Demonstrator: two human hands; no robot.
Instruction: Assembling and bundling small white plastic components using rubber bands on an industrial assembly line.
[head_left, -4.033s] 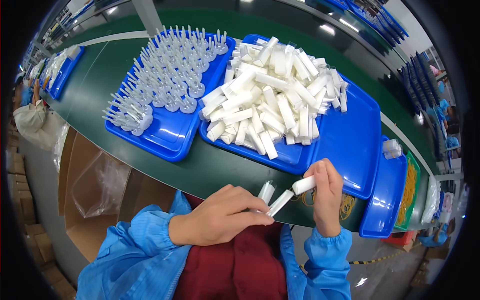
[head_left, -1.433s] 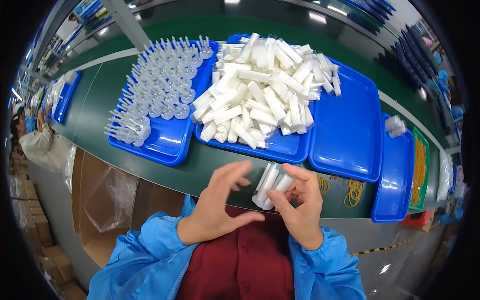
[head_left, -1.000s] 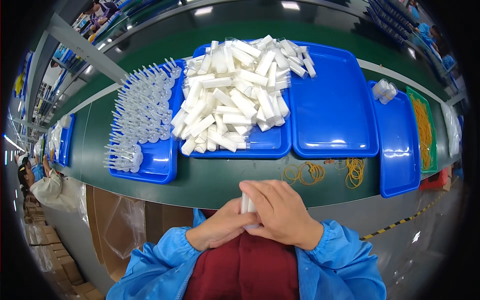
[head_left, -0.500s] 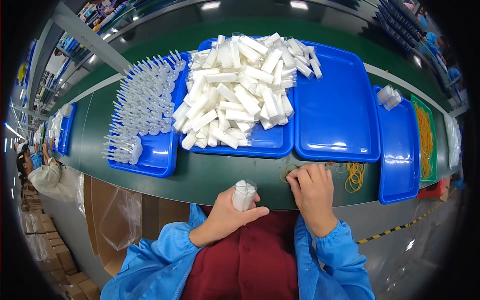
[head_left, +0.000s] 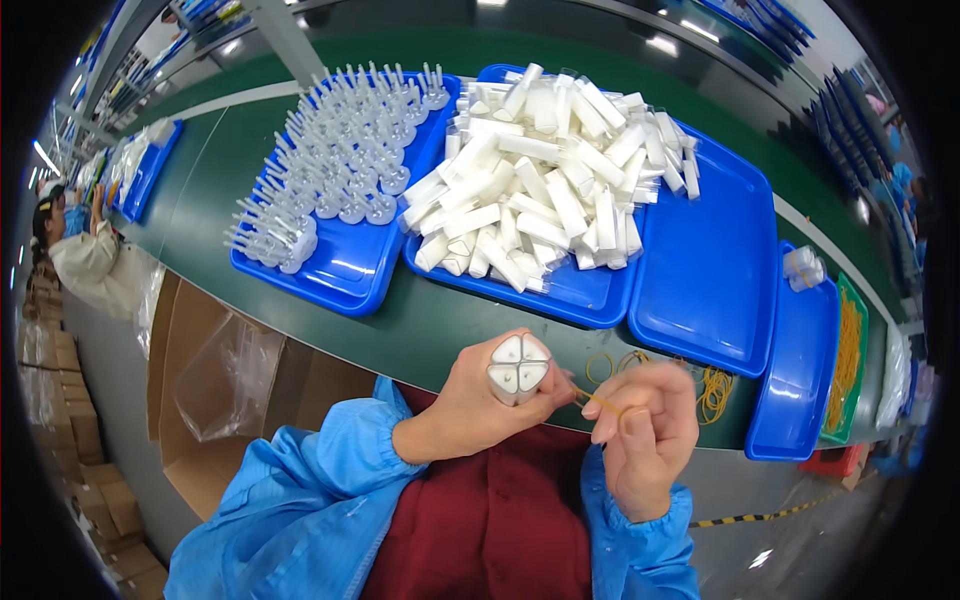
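Note:
My left hand (head_left: 465,405) is closed around a bundle of white wedge-shaped sticks (head_left: 519,365) in clear wrapping, their ends facing up and fitted into a round. From the bundle's side a yellow rubber band (head_left: 588,397) runs stretched to my right hand (head_left: 652,432), whose fingers pinch its other end. The left fingertips meet the band near the bundle; how it is caught there is hidden. Loose rubber bands (head_left: 714,395) lie on the green tabletop just beyond my right hand.
A blue tray (head_left: 600,300) heaped with white wrapped sticks (head_left: 540,190) stands ahead. Left of it, another tray (head_left: 345,290) carries clear stemmed plastic parts (head_left: 340,150). To the right are more blue trays (head_left: 700,270) and a green tray of rubber bands (head_left: 848,360). A co-worker (head_left: 90,260) is far left.
My right hand has picked a rubber band off the table and drawn it to the bundle, stretching it. The left hand has tilted the bundle's ends upward. The view has turned.

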